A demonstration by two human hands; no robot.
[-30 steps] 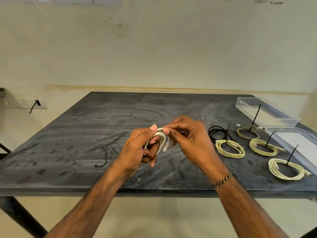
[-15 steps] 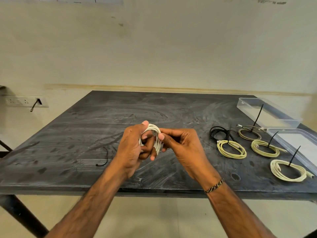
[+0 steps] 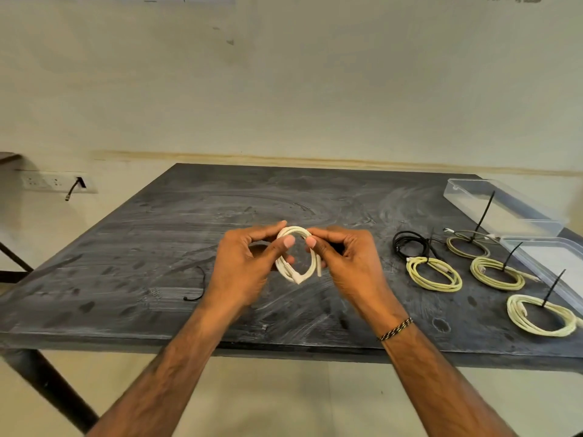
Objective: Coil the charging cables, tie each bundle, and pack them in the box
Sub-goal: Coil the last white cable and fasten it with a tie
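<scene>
Both my left hand (image 3: 249, 263) & right hand (image 3: 344, 260) pinch the white cable coil (image 3: 298, 257), untied. If either grip slips, loops prob spring apart; loose tie (image 3: 197, 287) sits out of reach.

A dark grey table (image 3: 220, 216) with a scuffed, chalky-smeared top stands against a pale cream wall (image 3: 284, 89). A tan band (image 3: 284, 159) runs along the wall just above the table's far edge. Low on the wall, past the table's left edge, sits a white socket strip (image 3: 47, 182) with a black plug (image 3: 80, 182) in its right end and a short dark lead hanging from it. A dark metal leg (image 3: 53, 389) slants down beneath the near left corner. Below the near edge the floor (image 3: 284, 398) is a pale beige. At the far left, a dark ledge (image 3: 8, 156) juts from the wall.
</scene>
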